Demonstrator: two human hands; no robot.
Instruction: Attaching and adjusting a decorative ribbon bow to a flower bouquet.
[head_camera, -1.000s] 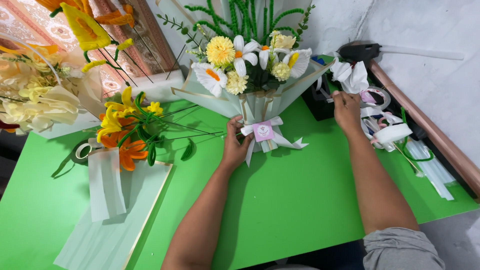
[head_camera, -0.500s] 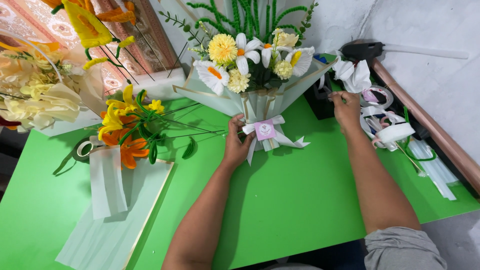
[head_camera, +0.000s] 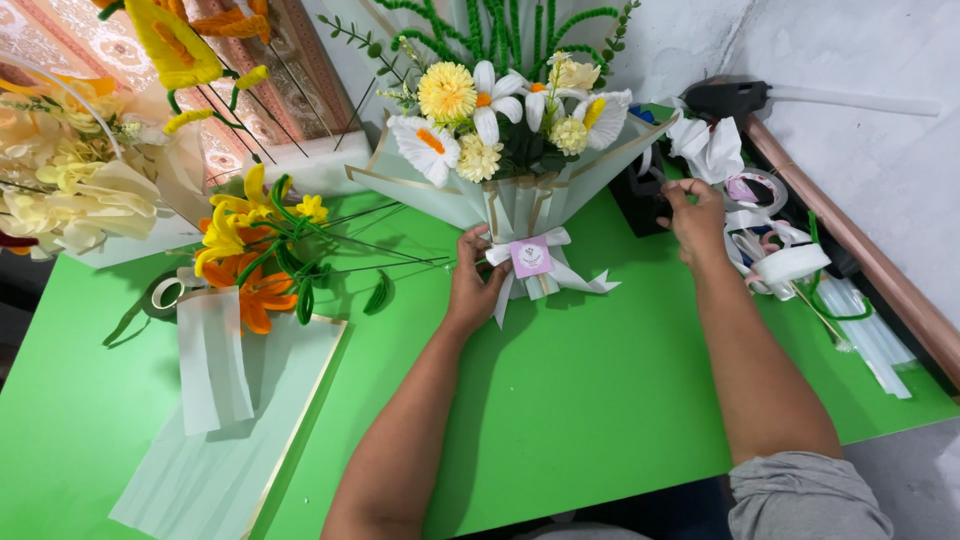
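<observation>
A wrapped bouquet (head_camera: 500, 140) of white and yellow flowers lies on the green table (head_camera: 600, 400), its pale paper tied with a white ribbon bow and a small pink tag (head_camera: 532, 257). My left hand (head_camera: 472, 280) grips the bouquet's neck just left of the bow. My right hand (head_camera: 695, 218) reaches to the right of the bouquet, fingers pinched at something among black and white items; what it touches is hidden by the fingers.
Loose yellow and orange flowers (head_camera: 255, 250) lie on a pale wrapping sheet (head_camera: 225, 440) at left. A cream bouquet (head_camera: 70, 180) sits at far left. Ribbon rolls and white tape (head_camera: 785, 262) clutter the right edge, with a black glue gun (head_camera: 730, 97) behind.
My right hand has shifted slightly toward me and left, away from the white ribbon bundle. My left hand keeps its grip on the bouquet.
</observation>
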